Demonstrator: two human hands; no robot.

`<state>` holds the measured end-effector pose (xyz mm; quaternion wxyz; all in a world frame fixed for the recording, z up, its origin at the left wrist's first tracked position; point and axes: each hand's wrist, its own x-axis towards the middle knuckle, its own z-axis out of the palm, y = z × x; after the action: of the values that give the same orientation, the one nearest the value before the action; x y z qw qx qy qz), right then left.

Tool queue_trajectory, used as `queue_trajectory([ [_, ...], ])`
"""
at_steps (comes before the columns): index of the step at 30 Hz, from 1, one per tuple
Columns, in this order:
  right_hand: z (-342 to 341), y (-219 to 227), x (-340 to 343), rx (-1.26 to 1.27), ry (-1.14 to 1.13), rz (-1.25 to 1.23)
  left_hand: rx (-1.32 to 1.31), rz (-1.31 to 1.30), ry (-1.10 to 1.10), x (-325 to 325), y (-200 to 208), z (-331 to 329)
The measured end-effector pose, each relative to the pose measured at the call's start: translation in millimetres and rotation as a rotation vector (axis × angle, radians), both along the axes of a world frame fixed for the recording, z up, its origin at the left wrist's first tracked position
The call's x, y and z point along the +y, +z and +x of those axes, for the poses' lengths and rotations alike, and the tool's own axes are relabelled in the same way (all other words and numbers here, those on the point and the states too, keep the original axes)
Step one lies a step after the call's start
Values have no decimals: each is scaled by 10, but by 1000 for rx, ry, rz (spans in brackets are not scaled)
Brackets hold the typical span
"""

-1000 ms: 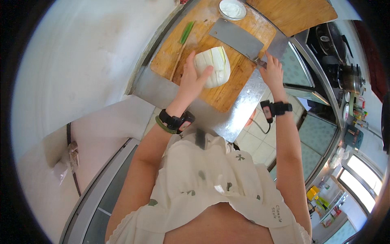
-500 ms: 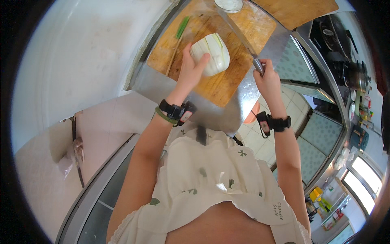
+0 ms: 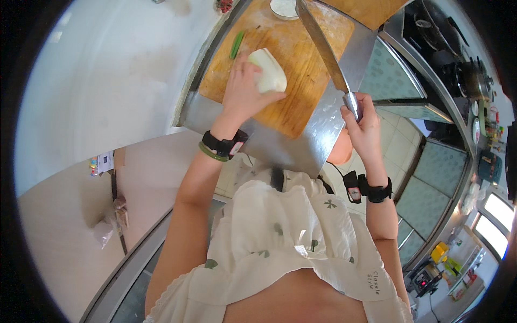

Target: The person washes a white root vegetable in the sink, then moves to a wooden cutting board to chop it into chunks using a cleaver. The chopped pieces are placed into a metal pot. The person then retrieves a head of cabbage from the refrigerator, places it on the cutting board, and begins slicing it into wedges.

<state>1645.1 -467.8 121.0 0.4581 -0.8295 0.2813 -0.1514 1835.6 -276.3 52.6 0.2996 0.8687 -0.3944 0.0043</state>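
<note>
My left hand [image 3: 245,89] is curled round a chunk of pale white vegetable [image 3: 271,70], the thumb at its near side and the fingers at its left. The chunk has a layered look, and I cannot tell its exact kind. It rests on a wooden cutting board [image 3: 299,102]. My right hand [image 3: 363,126] grips the silver handle of a long kitchen knife [image 3: 326,51]. The blade points up and away, over the right part of the board, apart from the vegetable. Short green stalks [image 3: 236,44] lie on the board beyond my left hand.
A glass bowl of white powder [image 3: 284,8] stands at the board's far edge. The board sits on a steel counter [image 3: 280,148] beside a white wall. Another wooden board [image 3: 369,11] is at the far right, and a stove with a pot [image 3: 469,78] stands further right.
My left hand has turned the white chunk and shifted it leftward on the board. The right hand with the knife has come slightly nearer and to the right. The whole view has shifted a little.
</note>
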Motion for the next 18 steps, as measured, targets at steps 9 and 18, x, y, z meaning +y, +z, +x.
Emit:
queue_trajectory([
  [9, -193, -24, 13, -20, -42, 93, 245, -72, 66, 201, -57, 44],
  [18, -284, 46, 60, 212, -76, 75, 104, 26, 136, -37, 2, -39],
])
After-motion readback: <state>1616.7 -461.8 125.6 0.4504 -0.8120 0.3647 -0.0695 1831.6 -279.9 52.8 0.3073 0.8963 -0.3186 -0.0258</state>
